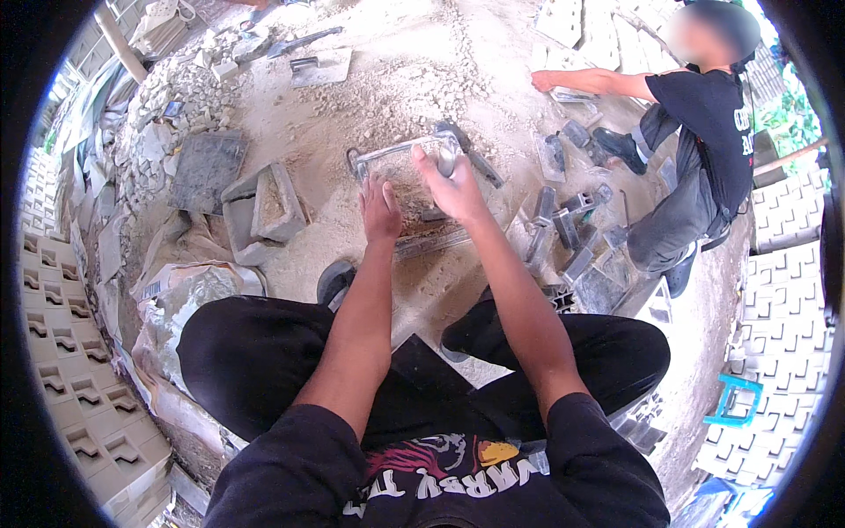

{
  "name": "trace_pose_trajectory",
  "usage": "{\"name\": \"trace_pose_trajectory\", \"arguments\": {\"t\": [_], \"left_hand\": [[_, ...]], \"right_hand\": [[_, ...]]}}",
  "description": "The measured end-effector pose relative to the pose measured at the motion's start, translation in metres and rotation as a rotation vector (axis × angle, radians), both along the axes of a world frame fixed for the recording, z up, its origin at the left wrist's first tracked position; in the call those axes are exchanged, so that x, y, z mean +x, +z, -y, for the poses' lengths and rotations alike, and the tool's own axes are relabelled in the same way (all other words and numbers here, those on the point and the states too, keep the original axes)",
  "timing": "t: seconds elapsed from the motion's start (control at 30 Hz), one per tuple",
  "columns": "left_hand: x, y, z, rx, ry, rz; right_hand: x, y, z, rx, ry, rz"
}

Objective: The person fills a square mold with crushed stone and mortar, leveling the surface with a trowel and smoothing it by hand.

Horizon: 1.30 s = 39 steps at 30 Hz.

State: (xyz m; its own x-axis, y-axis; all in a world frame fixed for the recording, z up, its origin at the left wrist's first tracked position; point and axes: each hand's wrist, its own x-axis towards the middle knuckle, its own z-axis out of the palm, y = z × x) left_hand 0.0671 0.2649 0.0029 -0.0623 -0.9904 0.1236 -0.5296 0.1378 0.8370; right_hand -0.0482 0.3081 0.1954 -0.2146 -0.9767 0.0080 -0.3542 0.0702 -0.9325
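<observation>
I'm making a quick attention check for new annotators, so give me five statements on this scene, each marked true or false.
1. The right hand is at the metal frame. True.
2. The left hand is clenched into a fist. False: its fingers are extended.
3. The co-worker has one arm stretched out. True.
4. The dark square slab lies right of both hands. False: it lies to their left.
5. The blue plastic item is at the picture's lower right. True.
</observation>
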Motion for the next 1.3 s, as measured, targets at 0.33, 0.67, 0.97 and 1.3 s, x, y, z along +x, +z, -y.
{"name": "trace_pose_trajectory", "arguments": {"t": [0.33, 0.67, 0.97, 1.3], "left_hand": [[-0.007, 0.012, -0.003, 0.02, 0.0, -0.008], [-0.004, 0.007, -0.011, -0.016, -0.059, 0.104], [-0.002, 0.001, -0.009, -0.091, -0.086, 0.014], [0.012, -0.018, -0.004, -0.189, -0.011, -0.193]], "right_hand": [[0.007, 0.005, -0.003, -0.166, 0.011, 0.09], [0.021, -0.007, -0.018, -0.32, -0.092, 0.198], [0.021, -0.028, -0.005, -0.323, -0.202, 0.227], [0.015, 0.003, 0.002, -0.251, -0.188, 0.553]]}}
